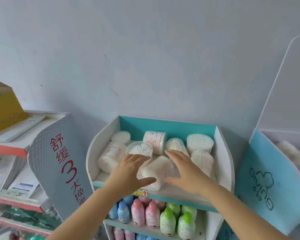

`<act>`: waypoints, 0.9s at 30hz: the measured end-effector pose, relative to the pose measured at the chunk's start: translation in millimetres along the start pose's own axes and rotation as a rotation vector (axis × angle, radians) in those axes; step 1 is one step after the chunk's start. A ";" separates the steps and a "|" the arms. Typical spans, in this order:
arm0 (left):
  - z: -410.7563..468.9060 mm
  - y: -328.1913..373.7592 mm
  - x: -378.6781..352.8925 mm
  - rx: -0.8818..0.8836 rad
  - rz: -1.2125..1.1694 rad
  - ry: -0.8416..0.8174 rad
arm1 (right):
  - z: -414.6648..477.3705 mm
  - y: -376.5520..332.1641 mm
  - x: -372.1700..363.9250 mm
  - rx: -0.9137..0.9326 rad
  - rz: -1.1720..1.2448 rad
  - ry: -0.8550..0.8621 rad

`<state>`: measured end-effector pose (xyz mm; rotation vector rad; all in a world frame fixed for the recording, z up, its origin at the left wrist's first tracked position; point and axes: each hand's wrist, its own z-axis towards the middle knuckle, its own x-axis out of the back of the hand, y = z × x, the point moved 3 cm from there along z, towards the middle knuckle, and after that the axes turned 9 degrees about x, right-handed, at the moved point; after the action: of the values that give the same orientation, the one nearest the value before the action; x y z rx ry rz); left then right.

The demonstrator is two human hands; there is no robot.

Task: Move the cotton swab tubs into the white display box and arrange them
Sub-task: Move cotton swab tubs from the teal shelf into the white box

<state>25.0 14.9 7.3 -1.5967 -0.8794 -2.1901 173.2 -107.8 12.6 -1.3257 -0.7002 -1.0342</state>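
The white display box (222,149) with a teal back wall holds several clear cotton swab tubs. One tub (157,168) lies on its side at the front middle, between my hands. My left hand (130,172) rests against its left side, fingers spread, thumb under its front end. My right hand (184,172) is open just to the tub's right, fingers reaching toward a tilted tub (176,144). An upright open-topped tub (139,149) stands just behind my left fingers. Another upright tub (200,142) stands at the back right.
Below the box, a shelf carries blue, pink and green bottles (152,214). A grey sign with red characters (61,163) leans at the left. A yellow carton (3,108) sits on a stand far left. A teal display panel (270,184) stands at the right.
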 end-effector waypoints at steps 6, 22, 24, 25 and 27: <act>9.2 16.0 -24.7 -0.036 0.086 0.002 | 9.4 12.2 -6.0 0.054 -0.053 -0.058; 8.5 12.7 -33.8 -0.066 -0.191 -0.031 | 16.2 10.6 -47.0 -0.033 -0.202 0.129; 10.3 12.2 -29.1 -0.097 -0.219 -0.022 | 15.4 8.0 -45.6 -0.060 -0.211 0.150; 11.2 12.4 -26.5 -0.110 -0.239 -0.014 | 14.9 6.8 -44.2 -0.077 -0.216 0.158; 13.5 12.5 -22.6 -0.117 -0.289 0.003 | 14.4 6.0 -41.9 -0.114 -0.213 0.176</act>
<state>49.9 11.1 -7.3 -1.6031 -1.0571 -2.4802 163.4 -85.6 -25.0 -1.2574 -0.6673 -1.3620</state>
